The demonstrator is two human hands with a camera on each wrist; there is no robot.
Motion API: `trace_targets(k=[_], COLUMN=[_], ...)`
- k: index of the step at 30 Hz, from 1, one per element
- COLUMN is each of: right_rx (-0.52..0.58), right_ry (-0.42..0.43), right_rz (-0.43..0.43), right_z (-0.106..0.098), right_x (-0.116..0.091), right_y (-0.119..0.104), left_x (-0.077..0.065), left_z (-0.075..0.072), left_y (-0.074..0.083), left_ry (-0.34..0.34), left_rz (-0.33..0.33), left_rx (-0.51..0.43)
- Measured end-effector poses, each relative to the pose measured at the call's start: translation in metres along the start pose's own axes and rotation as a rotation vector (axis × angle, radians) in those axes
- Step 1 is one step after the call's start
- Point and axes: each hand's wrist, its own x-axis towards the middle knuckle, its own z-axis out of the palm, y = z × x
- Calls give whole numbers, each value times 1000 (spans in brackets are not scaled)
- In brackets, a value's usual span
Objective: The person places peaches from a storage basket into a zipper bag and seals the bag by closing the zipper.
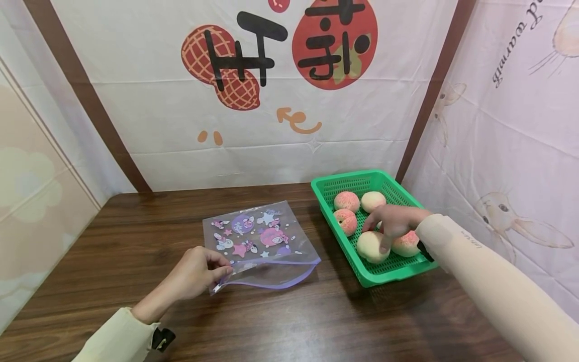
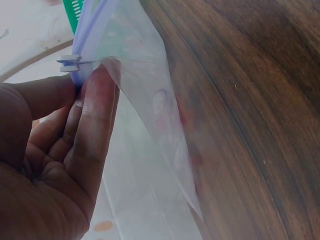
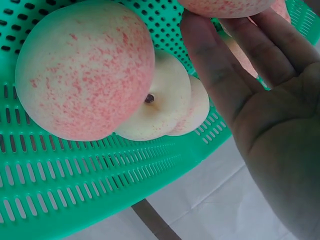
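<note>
A clear zip bag (image 1: 253, 236) printed with cartoon figures and stars lies on the table, its purple-edged mouth (image 1: 280, 284) gaping a little toward me. My left hand (image 1: 199, 274) pinches the bag's left corner between thumb and fingers, close to the white slider (image 2: 70, 63). Inside the green basket (image 1: 318, 193), my right hand (image 1: 393, 221) holds a pale peach (image 1: 373, 247), thumb on the near side and fingers behind it. In the right wrist view only the lower part of that peach (image 3: 227, 6) shows, against the fingertips; the thumb is out of sight.
Around the right hand, other peaches sit in the basket: two pink ones (image 1: 347, 202) at the left, a pale one (image 1: 373, 201) at the back, another (image 1: 406, 245) under the wrist. A printed cloth wall (image 1: 280, 161) stands behind the wooden table (image 1: 149, 241).
</note>
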Motion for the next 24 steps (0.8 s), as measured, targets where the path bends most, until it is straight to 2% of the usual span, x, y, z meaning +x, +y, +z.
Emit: trace_targets(k=[6,15,24], right_rx=[63,44,92], right_ry=[25,85,155], right_rz=[-7,-52,-74], right_z=[-3,-8,-13], right_x=[-3,-14,-24], right_y=[-2,-11,-11], left_x=[0,0,0], left_z=[0,0,-1], left_y=[0,0,0], left_ry=[3,-6,-16], left_rz=[-5,3,8], left_rx=[-2,-12,-30])
